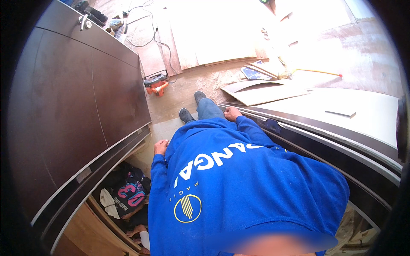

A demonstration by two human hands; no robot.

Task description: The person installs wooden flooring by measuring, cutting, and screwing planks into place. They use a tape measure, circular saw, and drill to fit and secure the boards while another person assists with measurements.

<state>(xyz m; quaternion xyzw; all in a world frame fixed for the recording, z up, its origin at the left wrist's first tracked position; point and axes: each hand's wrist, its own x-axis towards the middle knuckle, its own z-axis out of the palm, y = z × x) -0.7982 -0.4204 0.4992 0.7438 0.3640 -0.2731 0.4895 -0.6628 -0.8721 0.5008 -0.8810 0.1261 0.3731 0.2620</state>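
My left hand hangs beside my left thigh, fingers curled, with a small pale tip showing at them. What they may hold is too small to make out. To its left stands a dark brown door with a metal lever handle. My right hand is closed by my right hip, next to the near end of a long dark-edged panel. Whether it grips that edge or something else is hidden. My blue sweatshirt fills the middle.
An orange power saw with a cord lies on the floor ahead. Board offcuts and a yellow strip lie at the far right. A small dark piece rests on a white surface. Behind the door, a person in a dark shirt is low down.
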